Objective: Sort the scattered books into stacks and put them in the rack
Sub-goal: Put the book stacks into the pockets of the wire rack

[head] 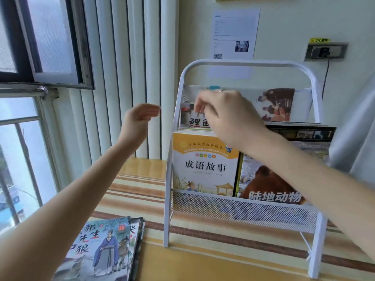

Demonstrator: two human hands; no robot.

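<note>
The right hand (225, 116) pinches a book (199, 121) in the rack's (243, 63) upper tier to seat it; the left hand (140, 116) hovers empty, loosely curled, left of the rack, above a stack (105, 248) awaiting on the counter (203, 264).

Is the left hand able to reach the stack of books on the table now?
Probably yes. The left hand is raised and empty beside the rack, and nothing lies over the stack of books below its forearm.

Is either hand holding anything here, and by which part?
Right hand pinches the top edge of a picture book in the rack's upper tier. Left hand holds nothing.
</note>
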